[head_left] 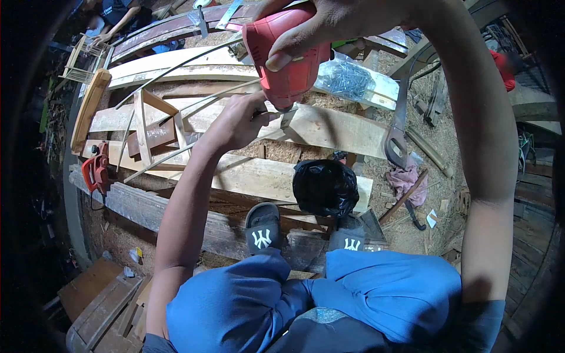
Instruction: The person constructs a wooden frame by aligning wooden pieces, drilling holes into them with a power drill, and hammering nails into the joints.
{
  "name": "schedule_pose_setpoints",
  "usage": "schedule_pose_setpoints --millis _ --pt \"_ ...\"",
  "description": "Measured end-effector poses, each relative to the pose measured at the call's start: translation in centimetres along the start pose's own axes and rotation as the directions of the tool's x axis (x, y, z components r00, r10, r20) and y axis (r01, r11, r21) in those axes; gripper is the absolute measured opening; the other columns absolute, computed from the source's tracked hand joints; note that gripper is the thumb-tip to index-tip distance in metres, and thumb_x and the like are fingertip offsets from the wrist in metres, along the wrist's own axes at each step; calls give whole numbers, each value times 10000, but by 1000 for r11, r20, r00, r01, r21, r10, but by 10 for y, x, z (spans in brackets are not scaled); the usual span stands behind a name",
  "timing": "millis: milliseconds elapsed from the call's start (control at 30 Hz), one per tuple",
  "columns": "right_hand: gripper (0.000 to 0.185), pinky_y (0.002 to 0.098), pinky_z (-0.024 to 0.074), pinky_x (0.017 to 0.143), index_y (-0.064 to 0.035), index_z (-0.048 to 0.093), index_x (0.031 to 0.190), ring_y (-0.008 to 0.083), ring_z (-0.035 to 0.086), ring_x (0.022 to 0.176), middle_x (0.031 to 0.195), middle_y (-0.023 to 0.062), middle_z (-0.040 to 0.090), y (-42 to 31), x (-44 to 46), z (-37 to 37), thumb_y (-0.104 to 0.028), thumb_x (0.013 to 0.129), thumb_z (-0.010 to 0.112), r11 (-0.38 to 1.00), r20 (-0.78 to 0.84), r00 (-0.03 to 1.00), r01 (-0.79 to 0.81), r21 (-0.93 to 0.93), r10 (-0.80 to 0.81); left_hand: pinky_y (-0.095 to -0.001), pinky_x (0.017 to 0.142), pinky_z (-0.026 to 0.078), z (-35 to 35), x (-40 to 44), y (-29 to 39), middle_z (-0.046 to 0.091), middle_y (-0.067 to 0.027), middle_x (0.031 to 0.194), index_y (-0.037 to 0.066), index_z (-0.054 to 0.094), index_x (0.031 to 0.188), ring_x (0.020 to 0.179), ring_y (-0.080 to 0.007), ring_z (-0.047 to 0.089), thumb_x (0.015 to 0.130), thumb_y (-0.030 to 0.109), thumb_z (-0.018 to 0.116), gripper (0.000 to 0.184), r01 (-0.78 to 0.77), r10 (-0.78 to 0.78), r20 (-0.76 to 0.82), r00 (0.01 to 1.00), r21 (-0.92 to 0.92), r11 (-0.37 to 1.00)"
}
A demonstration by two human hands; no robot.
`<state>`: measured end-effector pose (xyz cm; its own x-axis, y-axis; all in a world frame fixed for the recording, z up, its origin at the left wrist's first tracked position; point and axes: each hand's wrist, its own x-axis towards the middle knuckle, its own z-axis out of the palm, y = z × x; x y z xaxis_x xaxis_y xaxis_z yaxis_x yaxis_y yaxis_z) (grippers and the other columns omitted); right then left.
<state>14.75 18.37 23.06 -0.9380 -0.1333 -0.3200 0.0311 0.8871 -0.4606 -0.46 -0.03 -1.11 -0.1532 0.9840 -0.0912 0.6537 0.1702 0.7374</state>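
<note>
My right hand [338,26] grips a red power drill [288,56] from above, its nose pointing down. Close beside the drill's nose is my left hand [232,120], fingers curled in a pinch; what they hold is too small to make out. Below both hands lies a long pale wooden plank [347,130]. Thin wooden strips [162,162] run up from the left toward my left hand. A small wooden frame [144,126] stands on the planks to the left.
A black plastic bag [325,187] sits before my sandals. At left lies a red power tool [96,169]. A handsaw [398,138] and a pink cloth [407,181] lie right. A clear bag of dark pieces [344,76] rests farther back. Other people are at top left and far right.
</note>
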Motion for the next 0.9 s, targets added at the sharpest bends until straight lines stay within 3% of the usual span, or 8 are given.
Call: schedule_pose_setpoints --millis 67,300,400,467,600,700,767,900 --pt "636 357 558 722 -85 688 1314 223 698 877 1078 117 742 9 7 -13 -581 921 751 985 149 987 42 165 -67 -447 692 489 0 0 -1 670 -213 771 64 693 1221 684 -337 618 935 83 690 286 19 -19 10 1000 -2 1000" --pt "641 356 564 721 -78 686 1315 222 697 875 1074 118 741 -2 6 -9 -578 920 754 984 132 990 24 176 -48 -386 715 520 1 1 -5 711 -131 897 30 715 1210 746 -200 632 918 12 712 293 61 -62 11 998 41 997" --pt "643 357 563 718 -76 685 1318 217 696 872 1069 118 740 -19 8 -2 -577 921 753 962 36 961 -273 12 273 -391 714 518 0 1 1 709 -130 885 35 717 1208 741 -204 628 921 29 721 287 97 -98 25 995 40 994" --pt "641 356 561 712 -76 685 1318 213 694 868 1065 117 739 9 6 -11 -573 920 754 984 135 990 15 178 -40 -440 696 509 4 0 -6 697 -214 795 55 678 1227 696 -332 651 918 19 669 312 -41 41 -31 999 8 999" --pt "630 358 560 717 -81 688 1313 211 693 869 1066 116 740 -3 4 0 -569 920 753 987 96 987 -136 82 128 -401 720 517 -1 0 4 699 -132 852 42 722 1204 740 -222 629 931 75 730 276 110 -111 28 993 26 994" --pt "619 363 557 727 -87 692 1303 213 694 872 1066 113 742 -6 0 8 -571 920 749 993 -63 994 82 -80 -87 -423 697 510 2 0 -3 684 -191 771 54 681 1227 689 -289 648 912 -4 664 321 28 -28 -2 1000 0 1000" --pt "604 367 555 745 -90 696 1287 221 692 890 1069 109 742 -30 9 0 -568 922 743 960 55 959 -280 11 279 -429 698 508 2 0 -4 687 -196 777 43 678 1224 688 -301 644 914 7 668 313 -14 14 -13 1000 25 1000" --pt "591 366 550 750 -92 698 1280 227 688 904 1066 108 741 -30 10 1 -562 925 742 959 37 958 -285 -5 285 -439 700 506 3 2 -8 688 -202 779 40 678 1225 689 -312 637 914 12 670 313 20 -20 -1 1000 55 998"
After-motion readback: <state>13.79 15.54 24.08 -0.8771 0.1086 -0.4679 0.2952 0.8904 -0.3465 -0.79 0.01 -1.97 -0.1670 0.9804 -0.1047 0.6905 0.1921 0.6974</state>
